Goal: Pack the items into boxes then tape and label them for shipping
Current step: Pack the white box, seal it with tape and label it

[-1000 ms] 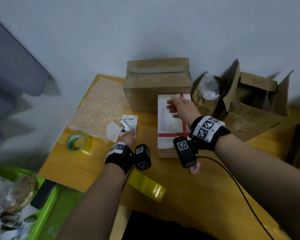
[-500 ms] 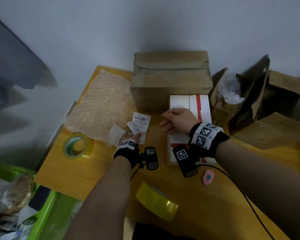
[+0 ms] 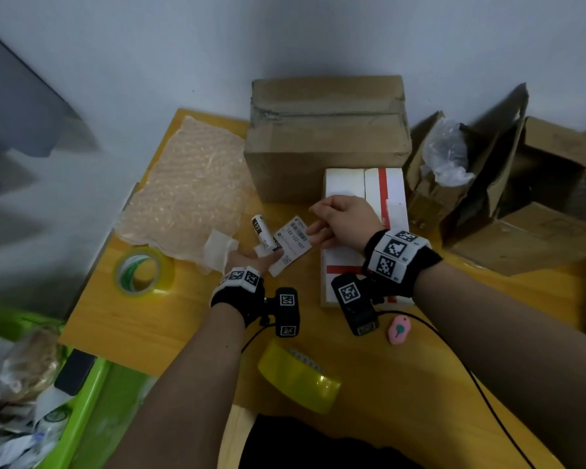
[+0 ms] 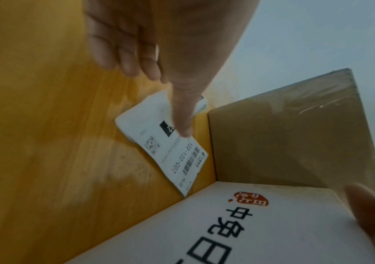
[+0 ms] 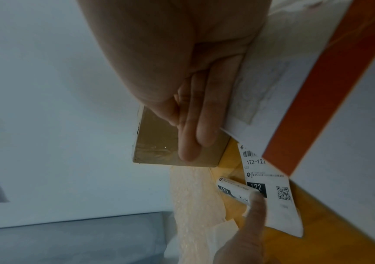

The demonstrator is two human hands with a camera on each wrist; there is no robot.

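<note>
On table (image 3: 170,316), left hand (image 3: 251,260) forefinger pins label (image 3: 293,247); right hand (image 3: 347,218) straight-fingered beside.

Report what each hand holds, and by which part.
Nothing is gripped. The left hand pins the shipping label with one fingertip at its black patch; the right hand hovers open by its barcode end.

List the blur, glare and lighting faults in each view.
Head view: the light is dim and flat; the left edge, bin included, is smeared, while the label reads clearly. Left wrist view: the left hand up close is soft, and a glare streak lies on the box. Right wrist view: the right hand is soft, with a small glint on the box.
</note>
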